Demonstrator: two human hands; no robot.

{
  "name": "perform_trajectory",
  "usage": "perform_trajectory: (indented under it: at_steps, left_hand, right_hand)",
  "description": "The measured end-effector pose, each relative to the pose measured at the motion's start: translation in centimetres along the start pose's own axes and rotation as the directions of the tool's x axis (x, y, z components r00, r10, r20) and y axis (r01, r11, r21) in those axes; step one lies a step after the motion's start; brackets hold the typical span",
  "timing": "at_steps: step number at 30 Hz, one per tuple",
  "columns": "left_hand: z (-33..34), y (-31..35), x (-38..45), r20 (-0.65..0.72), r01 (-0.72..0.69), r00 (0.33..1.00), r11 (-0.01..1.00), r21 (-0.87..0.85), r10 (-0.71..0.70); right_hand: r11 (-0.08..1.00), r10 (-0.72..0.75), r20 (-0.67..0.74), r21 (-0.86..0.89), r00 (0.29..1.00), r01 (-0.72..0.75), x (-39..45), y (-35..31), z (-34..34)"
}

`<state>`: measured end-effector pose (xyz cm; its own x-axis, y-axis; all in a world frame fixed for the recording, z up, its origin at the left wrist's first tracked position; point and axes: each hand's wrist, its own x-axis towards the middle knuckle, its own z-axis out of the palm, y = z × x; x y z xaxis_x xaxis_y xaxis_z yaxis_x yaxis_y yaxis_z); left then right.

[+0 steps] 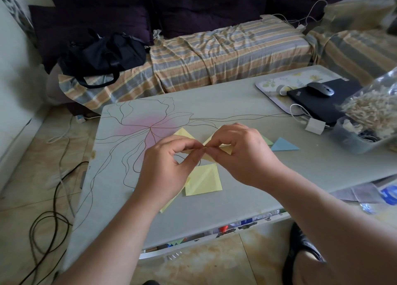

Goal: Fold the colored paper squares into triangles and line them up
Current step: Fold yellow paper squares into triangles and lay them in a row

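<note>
Nearest on the table (236, 198) lies a yellow creased square (204, 181), flat, with a second yellow sheet (169, 204) poking out from under the left forearm. Just above them both hands meet over the table: the left hand (169, 166) and the right hand (242, 153) each pinch a yellow paper being folded (217, 148) between thumb and fingertips, so each grip is clenched on that sheet, held edge-on and lifted off the surface. Behind the left hand a yellow triangle (182, 133) lies flat. To the right of the right hand a green triangle (267, 140) shows only a corner, and just beside it lies one blue triangle (283, 145).

Farther right, a clear plastic tub (352, 143) holds dark cords and pale scraps. A white charger (314, 125) sits near it. Beyond, a floral tray (277, 85) carries a black laptop (318, 104) with one grey mouse (320, 89) on top. Past the table, a black bag (103, 55) rests on the striped sofa (225, 55).
</note>
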<state>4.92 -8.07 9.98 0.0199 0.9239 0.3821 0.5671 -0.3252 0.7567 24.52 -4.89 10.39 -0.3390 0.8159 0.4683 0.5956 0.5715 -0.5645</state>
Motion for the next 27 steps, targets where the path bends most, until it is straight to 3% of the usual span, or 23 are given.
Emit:
perform_trajectory:
  at_steps: [5,15,27]
  left_hand:
    - [0.1,-0.5,0.1,0.013,-0.049,0.999,0.997,0.051,0.048]
    - [-0.3,0.3,0.2,0.022,0.006,1.000,1.000,0.021,-0.007]
    - [-0.7,0.2,0.3,0.036,0.061,0.997,0.998,0.012,-0.061]
  right_hand:
    - [0.994,0.083,0.041,0.073,0.996,-0.086,-0.2,-0.2,0.1]
    - [0.974,0.180,0.056,0.127,0.982,-0.186,-0.1,-0.5,-0.6]
    - [0.977,0.181,0.092,0.098,0.979,-0.190,0.1,-0.1,-1.2]
